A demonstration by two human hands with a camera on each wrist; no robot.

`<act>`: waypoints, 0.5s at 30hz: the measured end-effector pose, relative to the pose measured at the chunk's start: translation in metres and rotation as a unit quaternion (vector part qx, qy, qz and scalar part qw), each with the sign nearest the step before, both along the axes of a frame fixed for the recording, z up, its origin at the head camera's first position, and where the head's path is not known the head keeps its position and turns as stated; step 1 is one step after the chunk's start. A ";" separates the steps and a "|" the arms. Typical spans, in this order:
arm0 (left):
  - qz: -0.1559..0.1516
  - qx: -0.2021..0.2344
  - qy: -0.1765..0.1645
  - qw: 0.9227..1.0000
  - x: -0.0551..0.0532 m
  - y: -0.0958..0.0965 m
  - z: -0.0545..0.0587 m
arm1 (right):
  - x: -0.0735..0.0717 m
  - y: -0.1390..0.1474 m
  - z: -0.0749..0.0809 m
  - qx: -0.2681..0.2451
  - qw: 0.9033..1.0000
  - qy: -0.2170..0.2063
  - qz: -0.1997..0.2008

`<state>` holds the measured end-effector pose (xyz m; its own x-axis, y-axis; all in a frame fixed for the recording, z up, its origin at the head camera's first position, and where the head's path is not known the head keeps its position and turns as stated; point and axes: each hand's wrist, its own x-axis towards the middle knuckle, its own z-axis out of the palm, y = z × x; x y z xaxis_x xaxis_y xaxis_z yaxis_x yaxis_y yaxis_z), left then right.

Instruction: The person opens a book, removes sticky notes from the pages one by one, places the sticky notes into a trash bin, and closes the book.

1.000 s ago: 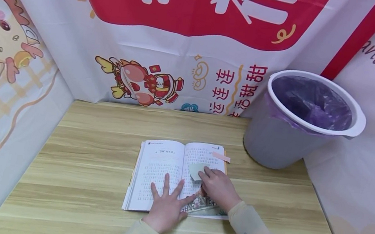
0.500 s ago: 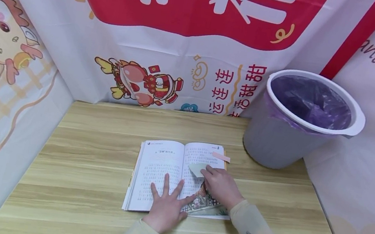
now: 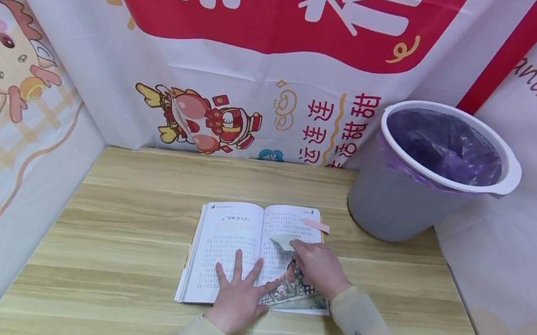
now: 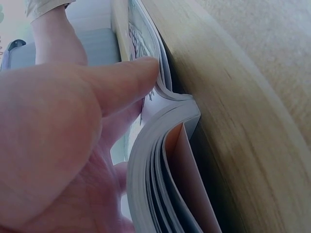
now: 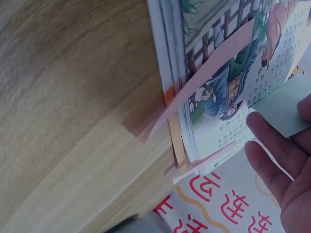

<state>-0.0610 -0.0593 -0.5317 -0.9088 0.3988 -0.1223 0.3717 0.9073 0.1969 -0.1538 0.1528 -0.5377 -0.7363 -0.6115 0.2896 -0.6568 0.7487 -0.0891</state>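
Observation:
An open book point(image 3: 235, 225) lies on the wooden table, with printed text on both pages and a coloured illustration point(image 3: 297, 296) low on the right one. My left hand point(image 3: 236, 302) rests across the lower middle of the book with fingers spread, and in the left wrist view its thumb point(image 4: 129, 80) presses near the page edges. Over the right page, my right hand point(image 3: 320, 270) pinches a pale green paper note point(image 3: 282, 241). In the right wrist view the note point(image 5: 284, 109) stands raised from the page, its far end hidden by the fingers.
A pink paper strip point(image 3: 317, 225) sticks out from the right page's upper edge; another pink strip point(image 5: 214, 63) shows nearer in the right wrist view. A grey bin point(image 3: 395, 207) with a purple liner stands at the back right. Printed cloth point(image 3: 241, 62) hangs behind.
The pale green note tilts up further from the page and shows less of its face. My right hand has moved slightly right, while my left hand stays in place.

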 end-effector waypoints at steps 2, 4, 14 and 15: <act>0.000 0.000 0.001 1.000 0.000 0.000 0.000 | 0.000 0.001 0.001 -0.005 1.000 -0.005 -0.002; 0.000 0.000 0.003 1.000 0.000 0.000 -0.001 | 0.000 0.002 0.003 -0.007 1.000 -0.016 -0.005; 0.002 -0.002 0.004 1.000 0.001 0.000 -0.002 | -0.003 0.005 0.008 -0.045 0.998 -0.024 -0.039; 0.002 -0.002 0.004 1.000 0.001 0.000 -0.002 | -0.003 0.006 0.009 -0.050 0.998 -0.026 -0.043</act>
<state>-0.0598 -0.0594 -0.5342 -0.9118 0.3941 -0.1156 0.3691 0.9097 0.1904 -0.1568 0.1588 -0.5290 -0.8006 -0.5154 0.3056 -0.5828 0.7882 -0.1977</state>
